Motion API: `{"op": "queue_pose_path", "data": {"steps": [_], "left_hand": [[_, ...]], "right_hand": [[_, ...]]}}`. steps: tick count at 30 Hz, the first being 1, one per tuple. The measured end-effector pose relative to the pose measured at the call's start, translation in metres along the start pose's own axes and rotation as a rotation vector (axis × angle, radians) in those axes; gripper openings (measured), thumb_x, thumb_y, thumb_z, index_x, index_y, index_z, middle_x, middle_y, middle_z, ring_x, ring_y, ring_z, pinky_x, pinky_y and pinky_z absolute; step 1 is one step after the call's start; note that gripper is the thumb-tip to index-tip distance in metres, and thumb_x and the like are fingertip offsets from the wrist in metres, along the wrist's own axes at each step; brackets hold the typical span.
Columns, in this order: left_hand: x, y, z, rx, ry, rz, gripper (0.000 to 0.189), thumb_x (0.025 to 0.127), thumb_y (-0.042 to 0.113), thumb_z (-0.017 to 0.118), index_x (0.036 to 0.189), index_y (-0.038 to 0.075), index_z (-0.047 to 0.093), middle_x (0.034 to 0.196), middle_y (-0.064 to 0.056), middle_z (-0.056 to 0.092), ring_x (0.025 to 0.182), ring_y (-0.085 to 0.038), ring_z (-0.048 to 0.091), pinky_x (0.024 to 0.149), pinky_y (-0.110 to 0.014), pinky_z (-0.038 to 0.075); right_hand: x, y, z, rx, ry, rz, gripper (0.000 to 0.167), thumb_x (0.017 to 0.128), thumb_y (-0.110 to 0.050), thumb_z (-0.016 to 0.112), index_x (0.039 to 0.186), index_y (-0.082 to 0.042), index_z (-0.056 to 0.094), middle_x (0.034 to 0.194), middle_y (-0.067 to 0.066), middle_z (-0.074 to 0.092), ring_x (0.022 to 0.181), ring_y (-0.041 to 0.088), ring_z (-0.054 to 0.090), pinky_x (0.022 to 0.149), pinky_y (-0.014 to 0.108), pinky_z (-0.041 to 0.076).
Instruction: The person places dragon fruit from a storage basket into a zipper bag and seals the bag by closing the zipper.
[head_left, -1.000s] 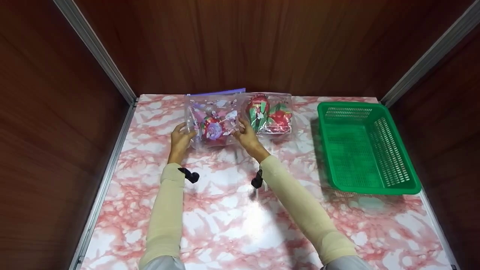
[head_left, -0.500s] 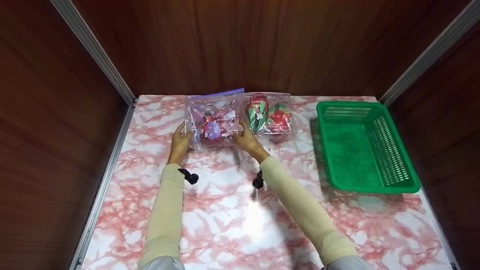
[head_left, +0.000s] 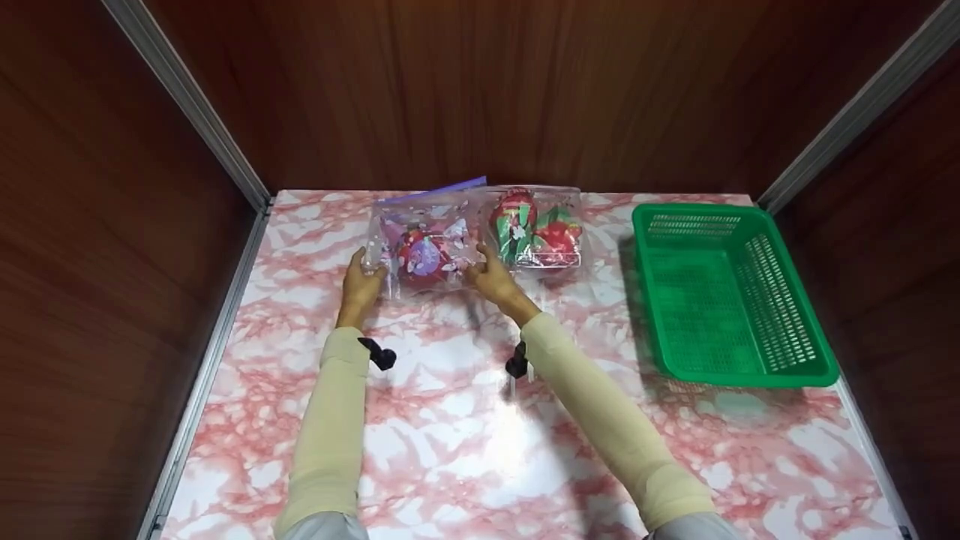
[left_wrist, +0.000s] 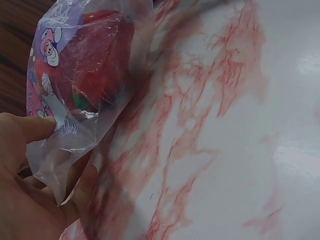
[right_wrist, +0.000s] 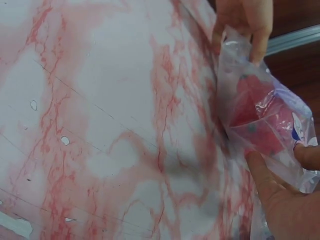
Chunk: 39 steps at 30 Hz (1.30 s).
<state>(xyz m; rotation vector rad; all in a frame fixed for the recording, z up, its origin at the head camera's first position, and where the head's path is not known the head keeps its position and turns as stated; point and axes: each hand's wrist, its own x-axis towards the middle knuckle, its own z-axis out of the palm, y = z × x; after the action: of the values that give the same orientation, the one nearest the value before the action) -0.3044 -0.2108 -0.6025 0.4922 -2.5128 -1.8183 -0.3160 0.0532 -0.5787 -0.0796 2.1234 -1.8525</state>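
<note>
A clear plastic zip bag (head_left: 424, 225) with a purple zip strip and printed cartoon figures lies near the back of the table, a red item inside. My left hand (head_left: 361, 289) pinches its lower left corner; in the left wrist view the thumb of that hand (left_wrist: 30, 185) presses on the film (left_wrist: 97, 65). On the other side my right hand (head_left: 495, 281) grips the bag's lower right edge, thumb and fingers on either face in the right wrist view. What the red item is stays unclear through the film.
Right beside the bag, a second clear bag (head_left: 536, 232) holds red and green items. A green perforated plastic basket (head_left: 750, 380) stands at the right of the marbled table (head_left: 450, 450). Dark wood panels (head_left: 480, 97) rise at the back and both sides.
The bag's top left corner has sagged slightly downward and the red item has shifted a little left. Both hands keep their hold in nearly the same place.
</note>
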Motion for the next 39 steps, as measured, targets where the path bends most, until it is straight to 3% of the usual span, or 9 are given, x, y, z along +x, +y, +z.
{"op": "queue_pose_path", "data": {"steps": [6, 11, 16, 21, 24, 28, 31, 36, 39], "left_hand": [[0.004, 0.001, -0.002, 0.075, 0.007, 0.008, 0.076, 0.1, 0.01, 0.058, 0.167, -0.001, 0.024, 0.166, -0.032, 0.037, 0.151, -0.044, 0.042, 0.13, -0.049, 0.035], [0.007, 0.004, -0.003, 0.133, 0.048, 0.071, 0.076, 0.095, 0.006, 0.061, 0.163, -0.007, 0.029, 0.161, -0.038, 0.036, 0.153, -0.048, 0.037, 0.133, -0.048, 0.028], [0.009, 0.014, -0.001, 0.155, 0.112, 0.165, 0.067, 0.092, 0.002, 0.066, 0.154, -0.011, 0.043, 0.156, -0.035, 0.04, 0.151, -0.046, 0.038, 0.132, -0.047, 0.029], [0.008, 0.03, 0.0, 0.194, 0.138, 0.244, 0.048, 0.094, 0.0, 0.068, 0.14, -0.011, 0.059, 0.146, -0.03, 0.052, 0.144, -0.043, 0.047, 0.129, -0.047, 0.034], [0.007, 0.04, 0.001, 0.193, 0.107, 0.274, 0.037, 0.095, -0.002, 0.065, 0.131, -0.01, 0.065, 0.137, -0.029, 0.061, 0.136, -0.042, 0.056, 0.122, -0.048, 0.042], [0.006, 0.052, 0.005, 0.176, -0.011, 0.287, 0.031, 0.098, -0.004, 0.06, 0.127, -0.01, 0.068, 0.13, -0.029, 0.068, 0.124, -0.039, 0.064, 0.111, -0.046, 0.052], [0.005, 0.06, 0.006, 0.185, -0.087, 0.285, 0.031, 0.1, -0.003, 0.058, 0.129, -0.01, 0.067, 0.129, -0.028, 0.068, 0.122, -0.037, 0.065, 0.109, -0.045, 0.053], [0.002, 0.074, 0.005, 0.184, -0.137, 0.298, 0.031, 0.102, -0.001, 0.058, 0.13, -0.01, 0.067, 0.13, -0.027, 0.069, 0.122, -0.035, 0.065, 0.108, -0.042, 0.054], [-0.001, 0.082, 0.003, 0.193, -0.154, 0.307, 0.029, 0.103, 0.002, 0.059, 0.128, -0.008, 0.069, 0.124, -0.026, 0.07, 0.112, -0.033, 0.067, 0.095, -0.034, 0.058]], "right_hand": [[0.001, -0.002, -0.001, 0.034, -0.003, -0.006, 0.061, 0.106, 0.002, 0.049, 0.162, 0.008, 0.023, 0.091, 0.006, 0.064, 0.089, 0.017, 0.065, 0.099, 0.042, 0.06], [0.0, -0.004, -0.002, 0.052, -0.014, -0.004, 0.062, 0.104, 0.006, 0.047, 0.162, 0.008, 0.022, 0.099, 0.01, 0.066, 0.095, 0.017, 0.064, 0.108, 0.047, 0.057], [-0.002, -0.011, -0.006, -0.041, -0.005, -0.02, 0.061, 0.103, 0.007, 0.049, 0.16, 0.009, 0.028, 0.119, 0.024, 0.069, 0.108, 0.025, 0.066, 0.11, 0.046, 0.056], [-0.003, -0.021, -0.012, -0.124, -0.045, -0.05, 0.058, 0.102, 0.003, 0.053, 0.156, 0.011, 0.034, 0.142, 0.032, 0.059, 0.132, 0.039, 0.062, 0.113, 0.043, 0.055], [-0.005, -0.027, -0.019, -0.17, -0.082, -0.067, 0.056, 0.101, 0.003, 0.054, 0.153, 0.012, 0.037, 0.147, 0.033, 0.055, 0.136, 0.045, 0.059, 0.114, 0.044, 0.055], [-0.008, -0.037, -0.033, -0.295, -0.105, -0.121, 0.051, 0.1, 0.002, 0.056, 0.149, 0.013, 0.045, 0.147, 0.033, 0.057, 0.132, 0.048, 0.062, 0.112, 0.047, 0.056], [-0.01, -0.045, -0.048, -0.388, -0.093, -0.188, 0.046, 0.101, 0.001, 0.057, 0.145, 0.012, 0.05, 0.145, 0.033, 0.059, 0.129, 0.048, 0.064, 0.112, 0.048, 0.055], [-0.018, -0.056, -0.077, -0.425, -0.077, -0.229, 0.046, 0.102, 0.001, 0.058, 0.146, 0.009, 0.05, 0.146, 0.032, 0.059, 0.131, 0.046, 0.063, 0.116, 0.05, 0.052], [-0.024, -0.062, -0.098, -0.44, -0.063, -0.229, 0.046, 0.103, 0.0, 0.059, 0.147, 0.009, 0.05, 0.147, 0.031, 0.058, 0.131, 0.046, 0.062, 0.116, 0.052, 0.051]]}}
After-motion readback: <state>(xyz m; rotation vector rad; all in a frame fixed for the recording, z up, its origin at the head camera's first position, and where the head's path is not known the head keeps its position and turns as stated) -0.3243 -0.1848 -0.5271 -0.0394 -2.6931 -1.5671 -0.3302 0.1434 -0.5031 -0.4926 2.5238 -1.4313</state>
